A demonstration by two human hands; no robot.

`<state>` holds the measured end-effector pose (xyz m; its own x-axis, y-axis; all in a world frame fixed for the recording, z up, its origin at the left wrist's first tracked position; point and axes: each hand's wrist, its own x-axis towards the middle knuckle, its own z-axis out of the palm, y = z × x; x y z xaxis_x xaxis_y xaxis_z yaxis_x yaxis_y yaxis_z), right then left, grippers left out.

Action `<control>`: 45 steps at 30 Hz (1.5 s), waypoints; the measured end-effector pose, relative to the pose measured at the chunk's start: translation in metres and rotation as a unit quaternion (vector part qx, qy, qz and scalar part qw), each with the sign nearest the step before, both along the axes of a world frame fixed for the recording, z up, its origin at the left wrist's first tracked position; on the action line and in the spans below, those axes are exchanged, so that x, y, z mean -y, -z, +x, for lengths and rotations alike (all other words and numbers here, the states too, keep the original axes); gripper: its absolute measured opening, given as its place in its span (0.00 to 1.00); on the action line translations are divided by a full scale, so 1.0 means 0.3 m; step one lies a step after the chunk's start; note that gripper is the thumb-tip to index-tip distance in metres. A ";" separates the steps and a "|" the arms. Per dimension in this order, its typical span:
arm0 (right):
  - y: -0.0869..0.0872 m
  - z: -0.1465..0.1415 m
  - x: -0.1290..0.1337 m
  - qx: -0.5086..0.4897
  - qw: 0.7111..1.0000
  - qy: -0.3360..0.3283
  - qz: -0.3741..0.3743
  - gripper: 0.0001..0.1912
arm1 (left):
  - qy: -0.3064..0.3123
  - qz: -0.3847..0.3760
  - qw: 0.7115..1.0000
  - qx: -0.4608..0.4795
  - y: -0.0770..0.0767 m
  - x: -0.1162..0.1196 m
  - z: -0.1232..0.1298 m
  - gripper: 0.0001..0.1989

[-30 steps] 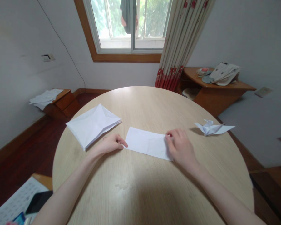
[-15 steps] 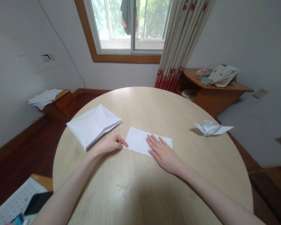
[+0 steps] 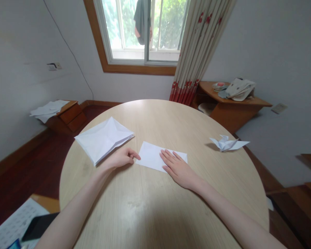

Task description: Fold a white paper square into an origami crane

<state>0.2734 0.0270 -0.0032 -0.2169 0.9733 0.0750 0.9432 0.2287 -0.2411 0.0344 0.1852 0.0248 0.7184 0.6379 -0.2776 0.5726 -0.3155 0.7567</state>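
Observation:
A folded white paper [image 3: 150,154] lies flat near the middle of the round wooden table. My right hand [image 3: 180,169] rests palm down on its right part, fingers stretched out. At the paper's left edge is my left hand [image 3: 124,158], its index finger pointing at the near-left corner and its other fingers curled under; whether it pinches the edge is hidden. Behind my left hand sits a larger stack of creased white paper [image 3: 103,140]. A folded paper bird [image 3: 228,143] stands on the right side of the table.
The round table [image 3: 155,114] has a curved edge. A dark phone [image 3: 38,226] and printed sheets [image 3: 15,221] lie at the lower left. Beyond the table are a small cabinet [image 3: 72,117], a corner desk [image 3: 238,107] with a cloth bag, a curtain and a window.
The view has shifted slightly, so the bird and desk appear further left. My left index finger has moved slightly up at the paper's corner; my right hand stays flat on the paper.

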 end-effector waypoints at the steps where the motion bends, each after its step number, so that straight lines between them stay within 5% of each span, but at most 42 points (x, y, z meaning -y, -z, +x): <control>1: -0.002 -0.001 0.000 0.001 1.000 0.000 -0.001 0.27 | -0.012 0.006 1.000 0.003 -0.004 0.005 0.004 0.17; 7: -0.030 -0.001 0.003 0.003 1.000 -0.014 -0.019 0.27 | -0.110 0.196 0.967 0.123 -0.027 0.082 0.057 0.13; 17: -0.033 0.034 0.002 -0.026 0.997 -0.066 -0.004 0.26 | 0.055 0.407 0.909 0.069 0.101 0.119 0.105 0.23; 26: -0.027 0.003 0.015 0.024 0.998 -0.047 0.025 0.26 | 0.020 0.383 0.921 0.063 0.095 0.128 0.106 0.18; 36: -0.008 0.021 0.009 0.026 0.988 -0.024 0.151 0.23 | -0.026 0.335 0.920 0.202 0.072 0.141 0.094 0.11; 45: -0.047 0.001 0.035 -0.007 0.968 0.024 0.248 0.25 | 0.082 0.466 0.809 0.349 0.018 0.211 0.085 0.17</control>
<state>0.2739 0.0166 0.0110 -0.1680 0.8255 0.5388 0.9531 0.2757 -0.1251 0.0598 0.1220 0.0195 0.5883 0.2177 0.7788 0.0012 -0.9633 0.2684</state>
